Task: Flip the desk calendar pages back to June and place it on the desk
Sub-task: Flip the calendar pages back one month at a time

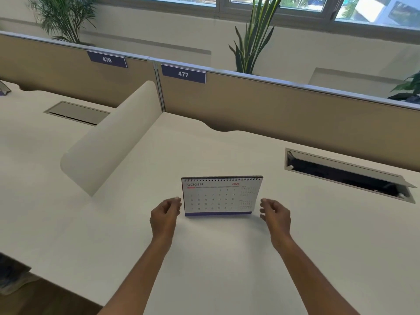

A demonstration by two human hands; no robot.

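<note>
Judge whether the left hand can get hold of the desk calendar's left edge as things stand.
Probably yes. The left hand is open beside the calendar, fingertips almost at its left edge, with only bare desk around it and nothing between them.

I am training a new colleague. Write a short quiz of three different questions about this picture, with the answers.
1. True or false: the calendar stands upright on the desk.
2. Which month does its front page show? A) June B) October C) March
3. Fill in: the left hand and the right hand are at the calendar's two ____, both open.

Key
1. True.
2. B; the heading reads OCTOBER, so the page is not yet back at June.
3. Sides; the right hand is clear of it, and whether the left fingertips touch its edge cannot be told.
</note>
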